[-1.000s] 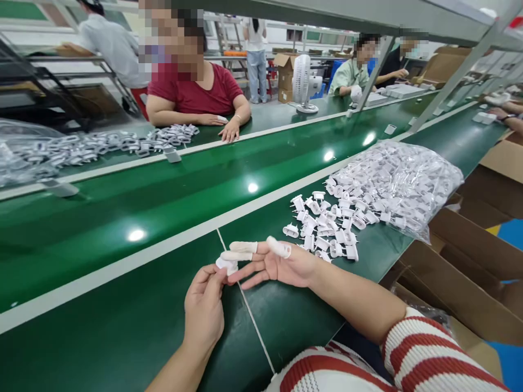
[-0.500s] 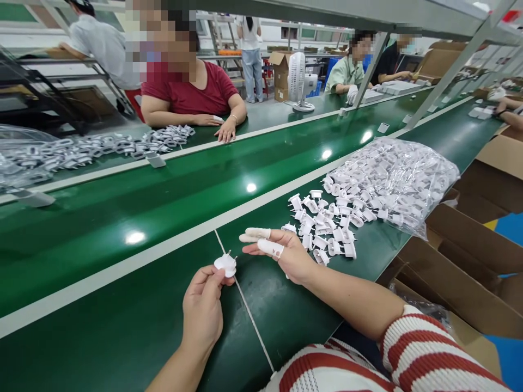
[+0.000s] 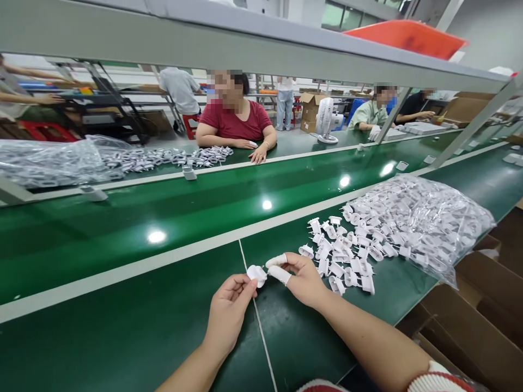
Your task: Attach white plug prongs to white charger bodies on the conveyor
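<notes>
Between finger and thumb, my left hand (image 3: 229,307) grips a white two-pin plug piece (image 3: 256,275), its metal pins pointing right. White finger covers are on the thumb and fingers of my right hand (image 3: 300,277), whose tips close on the pin end of the same plug. Whether they squeeze one pin or both is too small to tell. Just beyond my right hand lies a loose heap of similar white plug pieces (image 3: 339,250), which spills from a clear plastic bag (image 3: 429,218) full of them.
A green conveyor belt (image 3: 212,201) runs across, past a pale edge strip. A co-worker in a red top (image 3: 237,122) sits opposite, beside a pile of white parts (image 3: 163,158). A metal shelf beam (image 3: 245,49) crosses overhead. Cardboard boxes (image 3: 469,321) stand at the lower right.
My right hand has moved in from apart to the plug's pins, its fingers closing. My left hand still holds the plug. The view has tilted up and turned left.
</notes>
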A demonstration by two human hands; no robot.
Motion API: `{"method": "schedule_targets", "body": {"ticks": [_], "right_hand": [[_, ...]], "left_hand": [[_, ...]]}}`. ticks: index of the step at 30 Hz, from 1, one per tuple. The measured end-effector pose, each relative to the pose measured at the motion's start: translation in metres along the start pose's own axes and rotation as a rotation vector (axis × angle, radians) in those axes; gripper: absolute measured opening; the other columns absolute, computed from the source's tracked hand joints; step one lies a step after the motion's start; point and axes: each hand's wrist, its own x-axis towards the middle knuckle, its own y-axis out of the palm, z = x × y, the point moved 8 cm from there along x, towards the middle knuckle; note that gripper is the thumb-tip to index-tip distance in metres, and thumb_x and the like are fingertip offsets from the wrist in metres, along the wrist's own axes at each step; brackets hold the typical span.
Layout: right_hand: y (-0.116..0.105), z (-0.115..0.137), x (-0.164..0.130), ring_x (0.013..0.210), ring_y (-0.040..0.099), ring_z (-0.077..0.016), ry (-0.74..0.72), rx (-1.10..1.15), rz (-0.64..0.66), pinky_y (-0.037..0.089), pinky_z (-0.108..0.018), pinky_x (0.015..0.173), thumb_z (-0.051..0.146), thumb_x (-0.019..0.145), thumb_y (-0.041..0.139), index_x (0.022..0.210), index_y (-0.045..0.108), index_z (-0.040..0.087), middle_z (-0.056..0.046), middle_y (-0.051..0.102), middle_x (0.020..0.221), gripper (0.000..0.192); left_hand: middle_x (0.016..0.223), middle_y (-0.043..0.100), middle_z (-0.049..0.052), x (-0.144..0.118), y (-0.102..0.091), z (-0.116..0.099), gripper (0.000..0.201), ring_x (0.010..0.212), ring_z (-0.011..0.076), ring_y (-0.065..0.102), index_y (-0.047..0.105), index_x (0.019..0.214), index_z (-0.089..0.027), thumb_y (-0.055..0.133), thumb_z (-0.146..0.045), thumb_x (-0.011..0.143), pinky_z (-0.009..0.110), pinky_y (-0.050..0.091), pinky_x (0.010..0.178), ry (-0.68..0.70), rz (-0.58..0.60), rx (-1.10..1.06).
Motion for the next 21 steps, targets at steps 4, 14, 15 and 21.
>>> {"method": "schedule_targets", "body": {"ticks": [4, 14, 15, 21], "right_hand": [[0.0, 0.011, 0.001, 0.081, 0.073, -0.0195, -0.083, -0.06, 0.005, 0.061, -0.035, 0.08, 0.04, 0.078, 0.084, 0.092, 0.081, 0.023, -0.004, 0.077, 0.088, 0.022], [-0.018, 0.008, 0.005, 0.086, 0.075, -0.0267, -0.21, -0.306, -0.105, 0.065, -0.039, 0.081, 0.041, 0.08, 0.081, 0.093, 0.079, 0.026, -0.007, 0.076, 0.095, 0.02], [-0.019, 0.007, 0.005, 0.087, 0.075, -0.0275, -0.212, -0.325, -0.095, 0.065, -0.039, 0.081, 0.042, 0.08, 0.081, 0.094, 0.079, 0.026, -0.008, 0.076, 0.097, 0.021], [-0.01, 0.018, -0.002, 0.086, 0.074, -0.0264, -0.337, -0.505, -0.046, 0.064, -0.036, 0.077, 0.04, 0.084, 0.076, 0.096, 0.079, 0.025, -0.009, 0.075, 0.097, 0.019]], "left_hand": [[0.072, 0.063, 0.002, 0.004, 0.003, 0.0, 0.042, 0.069, 0.016, 0.058, 0.069, 0.081, -0.018, 0.085, -0.057, 0.075, 0.027, 0.05, 0.069, 0.001, 0.008, -0.033], [0.076, 0.064, 0.003, 0.02, 0.023, 0.004, 0.058, 0.066, 0.0121, 0.056, 0.057, 0.086, -0.017, 0.088, -0.063, 0.07, 0.025, 0.044, 0.066, 0.009, 0.126, -0.29], [0.081, 0.066, 0.003, 0.021, 0.022, 0.004, 0.059, 0.066, 0.0112, 0.055, 0.056, 0.091, -0.017, 0.088, -0.063, 0.071, 0.025, 0.043, 0.066, 0.022, 0.113, -0.318], [0.087, 0.066, 0.004, 0.018, 0.025, 0.007, 0.055, 0.064, 0.0099, 0.053, 0.062, 0.105, -0.016, 0.085, -0.058, 0.078, 0.025, 0.041, 0.063, 0.073, 0.152, -0.292]]}}
